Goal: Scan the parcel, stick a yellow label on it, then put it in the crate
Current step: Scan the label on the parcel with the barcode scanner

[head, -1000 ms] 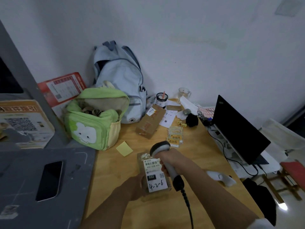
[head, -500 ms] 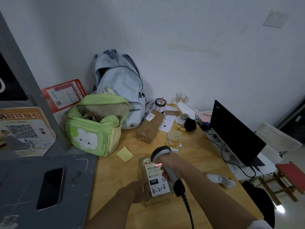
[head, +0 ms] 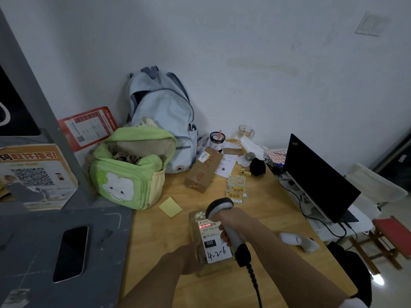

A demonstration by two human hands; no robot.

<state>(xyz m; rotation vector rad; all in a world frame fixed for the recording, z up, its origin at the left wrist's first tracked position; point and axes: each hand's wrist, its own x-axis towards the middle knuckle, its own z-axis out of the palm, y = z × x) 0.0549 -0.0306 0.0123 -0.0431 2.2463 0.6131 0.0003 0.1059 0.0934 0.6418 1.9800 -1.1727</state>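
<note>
A small brown parcel (head: pixel 201 223) with a white shipping label marked "4-2-6" lies on the wooden table (head: pixel 262 216). My left hand (head: pixel 191 256) holds its near left side. My right hand (head: pixel 229 223) grips a grey barcode scanner (head: pixel 219 206) just above the parcel, and a red scan line glows across the label's barcode. A stack of yellow labels (head: pixel 236 188) sits on the table beyond the scanner. No crate is in view.
A second brown box (head: pixel 203 172), a yellow sticky note (head: pixel 170 206), a green bag (head: pixel 131 172) and a blue backpack (head: pixel 160 112) lie behind. A laptop (head: pixel 315 174) stands right, a white scanner cradle (head: pixel 300 241) beside it. A phone (head: pixel 71 252) rests on the grey surface left.
The red scan line has come on over the parcel's label. The view has tilted a little; both hands stay on the parcel and the scanner.
</note>
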